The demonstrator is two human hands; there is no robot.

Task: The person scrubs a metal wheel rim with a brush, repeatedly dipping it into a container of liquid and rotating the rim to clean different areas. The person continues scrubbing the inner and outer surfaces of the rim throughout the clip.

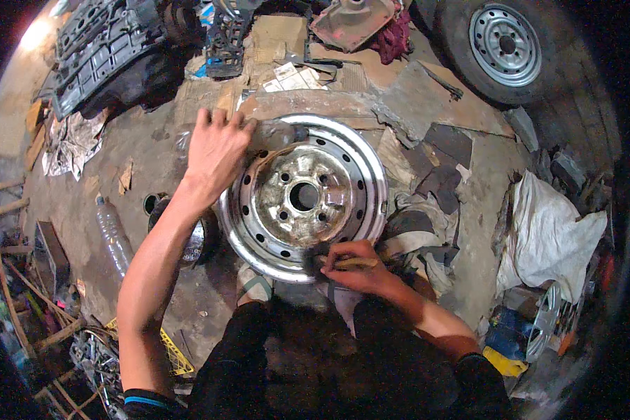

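Note:
A steel wheel rim [365, 152] lies in front of me on the floor, wet and shiny, with a round centre hole and several bolt holes. My left hand [218, 144] grips a clear plastic bottle [278, 135] from above. The bottle lies nearly level, its dark neck end over the rim's upper left. At the rim's near edge, my right hand [357, 268] holds a brush with a wooden handle [359, 261]; its dark head is blurred against the metal. A dark round container [205, 241], partly hidden by my left forearm, stands left of the rim.
An engine block [110, 58] sits far left and a mounted tyre [451, 58] far right. Another plastic bottle [113, 231] lies at left. Cloth rags [425, 226] lie right of the rim, with a white sack [546, 236] beyond. Cardboard [278, 34] covers the floor ahead.

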